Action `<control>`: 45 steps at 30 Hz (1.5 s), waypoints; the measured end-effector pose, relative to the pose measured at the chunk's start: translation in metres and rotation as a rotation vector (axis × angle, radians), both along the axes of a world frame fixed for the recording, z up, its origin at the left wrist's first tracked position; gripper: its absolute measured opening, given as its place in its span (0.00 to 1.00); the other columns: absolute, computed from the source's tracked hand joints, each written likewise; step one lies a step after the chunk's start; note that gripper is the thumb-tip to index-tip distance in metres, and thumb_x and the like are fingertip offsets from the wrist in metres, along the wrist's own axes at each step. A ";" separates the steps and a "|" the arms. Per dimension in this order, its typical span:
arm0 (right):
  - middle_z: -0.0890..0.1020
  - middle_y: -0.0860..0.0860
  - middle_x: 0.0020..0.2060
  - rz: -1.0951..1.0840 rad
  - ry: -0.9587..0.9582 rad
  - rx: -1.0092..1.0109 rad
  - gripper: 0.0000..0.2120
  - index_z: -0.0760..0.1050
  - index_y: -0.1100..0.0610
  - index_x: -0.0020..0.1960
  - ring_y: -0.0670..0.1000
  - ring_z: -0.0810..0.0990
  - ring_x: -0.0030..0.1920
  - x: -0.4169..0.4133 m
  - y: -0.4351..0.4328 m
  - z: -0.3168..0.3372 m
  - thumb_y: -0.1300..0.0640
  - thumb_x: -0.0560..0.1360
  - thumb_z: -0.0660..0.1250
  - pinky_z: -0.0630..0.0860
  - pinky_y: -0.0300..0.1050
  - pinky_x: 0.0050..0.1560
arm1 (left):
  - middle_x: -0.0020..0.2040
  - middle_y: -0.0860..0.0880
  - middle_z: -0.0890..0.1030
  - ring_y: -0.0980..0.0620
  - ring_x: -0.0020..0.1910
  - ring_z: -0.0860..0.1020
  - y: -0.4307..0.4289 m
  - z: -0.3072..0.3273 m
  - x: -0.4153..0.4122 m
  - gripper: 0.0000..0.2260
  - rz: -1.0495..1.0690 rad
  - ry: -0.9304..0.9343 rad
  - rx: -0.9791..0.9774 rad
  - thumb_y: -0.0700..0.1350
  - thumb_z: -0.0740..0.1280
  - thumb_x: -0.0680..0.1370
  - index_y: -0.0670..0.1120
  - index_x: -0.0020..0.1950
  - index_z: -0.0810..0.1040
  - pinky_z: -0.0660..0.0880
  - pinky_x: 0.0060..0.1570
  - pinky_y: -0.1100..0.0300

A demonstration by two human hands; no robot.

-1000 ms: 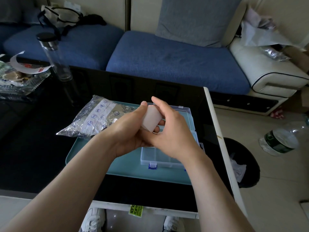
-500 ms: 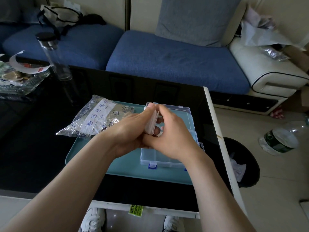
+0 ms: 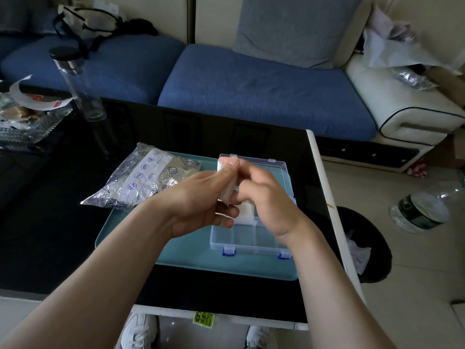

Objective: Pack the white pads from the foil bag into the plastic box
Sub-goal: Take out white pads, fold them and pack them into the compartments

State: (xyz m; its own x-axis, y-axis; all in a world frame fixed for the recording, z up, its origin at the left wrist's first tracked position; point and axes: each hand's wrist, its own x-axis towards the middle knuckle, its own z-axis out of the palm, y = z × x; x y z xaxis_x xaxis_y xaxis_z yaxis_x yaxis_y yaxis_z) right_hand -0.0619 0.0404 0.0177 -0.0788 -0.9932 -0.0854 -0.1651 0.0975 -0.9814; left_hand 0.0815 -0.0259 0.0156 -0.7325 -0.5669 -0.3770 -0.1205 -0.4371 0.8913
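Observation:
My left hand (image 3: 201,197) grips a small stack of white pads (image 3: 229,190), held upright on edge above the clear plastic box (image 3: 251,238). My right hand (image 3: 266,197) is just to the right of the stack, fingers curled and touching its lower edge. A white pad (image 3: 245,214) lies in one of the box's compartments under my hands. The box stands open on a teal tray (image 3: 176,258), lid tipped back. The silver foil bag (image 3: 143,180) lies on the tray's left end.
A tall clear bottle (image 3: 80,86) stands on the black table at the back left, next to wrappers (image 3: 25,114). The table's right edge (image 3: 327,202) is close to the box; a black bin (image 3: 364,243) stands below it. A blue sofa (image 3: 251,91) is behind.
The pad stack has turned from flat-facing to upright on edge and my hands have drawn slightly apart, uncovering a pad lying in the box.

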 end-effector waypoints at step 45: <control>0.89 0.47 0.45 -0.504 -0.011 0.065 0.10 0.84 0.53 0.60 0.43 0.87 0.45 -0.028 -0.011 -0.041 0.59 0.78 0.75 0.80 0.32 0.45 | 0.47 0.44 0.82 0.49 0.35 0.82 -0.010 -0.029 -0.028 0.12 -0.036 -0.515 -0.561 0.48 0.55 0.87 0.42 0.55 0.73 0.76 0.36 0.57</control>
